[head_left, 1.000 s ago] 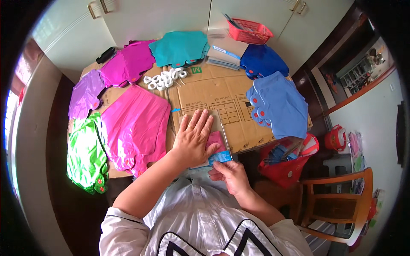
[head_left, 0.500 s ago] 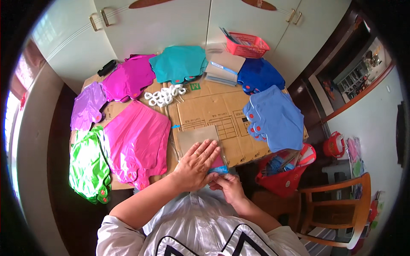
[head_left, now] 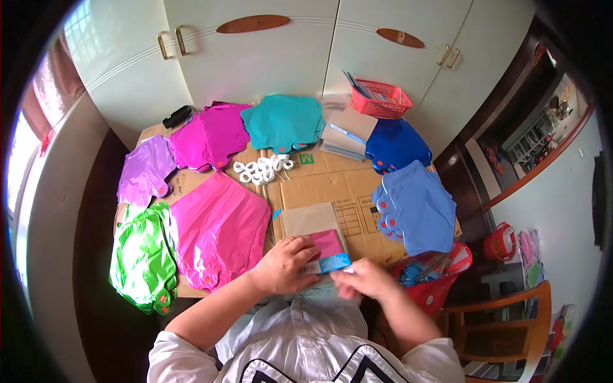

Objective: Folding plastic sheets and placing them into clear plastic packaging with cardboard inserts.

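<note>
On the cardboard near me lies a clear plastic packet (head_left: 327, 244) holding a beige card and something flat and pink, with a blue label strip (head_left: 333, 263) along its near end. My left hand (head_left: 285, 263) is curled over the packet's left side, fingers on top and thumb by the near edge. Just off the label's right end, my right hand (head_left: 367, 279) is pinched and smeared by motion. A small whitish bit shows at its fingertips, too blurred to name. To the left spreads a pile of shiny pink foil shapes (head_left: 220, 230), apparently flat balloons.
More flat foil piles ring the cardboard (head_left: 313, 185): green (head_left: 143, 255), lilac (head_left: 145, 171), magenta (head_left: 211, 137), teal (head_left: 284, 121), dark blue (head_left: 397, 143) and light blue (head_left: 418, 207). White ribbon rolls (head_left: 262, 169), cards (head_left: 348, 131), a pink basket (head_left: 380, 99) and red bucket (head_left: 428, 293) surround me.
My left hand has gone from lying flat on the packet to curling over its left side, baring more pink. My right hand has shifted right, and the whole view has tilted up.
</note>
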Available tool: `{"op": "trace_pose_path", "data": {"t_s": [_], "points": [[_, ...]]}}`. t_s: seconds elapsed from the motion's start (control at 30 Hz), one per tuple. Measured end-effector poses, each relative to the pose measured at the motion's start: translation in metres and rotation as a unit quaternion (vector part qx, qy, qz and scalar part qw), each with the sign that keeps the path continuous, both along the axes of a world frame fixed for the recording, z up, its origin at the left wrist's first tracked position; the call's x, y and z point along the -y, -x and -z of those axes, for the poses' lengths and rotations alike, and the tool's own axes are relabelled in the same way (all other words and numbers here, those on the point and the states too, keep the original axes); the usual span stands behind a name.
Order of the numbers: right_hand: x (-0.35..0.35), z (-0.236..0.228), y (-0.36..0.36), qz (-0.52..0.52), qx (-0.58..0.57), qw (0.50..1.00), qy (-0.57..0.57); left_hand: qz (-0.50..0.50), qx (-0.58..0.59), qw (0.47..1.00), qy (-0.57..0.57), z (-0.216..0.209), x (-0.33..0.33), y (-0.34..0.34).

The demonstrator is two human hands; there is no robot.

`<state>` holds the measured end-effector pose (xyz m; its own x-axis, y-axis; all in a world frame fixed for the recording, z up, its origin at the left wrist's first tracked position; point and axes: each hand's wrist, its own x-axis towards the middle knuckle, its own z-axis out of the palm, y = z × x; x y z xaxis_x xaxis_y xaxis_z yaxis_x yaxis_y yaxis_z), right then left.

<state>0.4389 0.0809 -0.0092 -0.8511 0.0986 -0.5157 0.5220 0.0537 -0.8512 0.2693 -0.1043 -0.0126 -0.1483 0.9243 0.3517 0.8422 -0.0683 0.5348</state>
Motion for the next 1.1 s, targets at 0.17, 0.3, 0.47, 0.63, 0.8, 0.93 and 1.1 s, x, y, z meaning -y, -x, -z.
{"op": "trace_pose_path", "data": {"t_s": [0.17, 0.3, 0.47, 0.63, 0.8, 0.93, 1.1], "points": [[-0.078, -0.061, 0.083, -0.006, -0.164, 0.863, -0.478, -0.030, -0.014, 0.999, 0.015, -0.004, 0.003, 0.000], [-0.089, -0.040, 0.219, 0.054, -0.102, 0.844, -0.523, -0.052, -0.027, 0.998, 0.013, -0.007, -0.009, -0.003], [-0.080, -0.005, 0.281, 0.166, -0.059, 0.809, -0.560, -0.059, 0.013, 0.998, 0.011, -0.006, -0.009, 0.001], [-0.073, -0.022, 0.241, 0.093, 0.025, 0.902, -0.421, -0.063, -0.003, 0.998, 0.005, 0.000, -0.007, 0.003], [-0.051, -0.012, 0.061, 0.134, -0.261, 0.916, -0.272, -0.014, -0.115, 0.989, -0.094, 0.007, -0.011, -0.010], [-0.020, -0.025, -0.053, 0.182, -0.193, 0.934, -0.238, 0.011, -0.131, 0.988, -0.085, 0.017, -0.008, -0.017], [0.008, -0.012, -0.097, 0.143, -0.284, 0.862, -0.395, -0.005, -0.104, 0.991, -0.083, 0.025, -0.005, -0.021]]}}
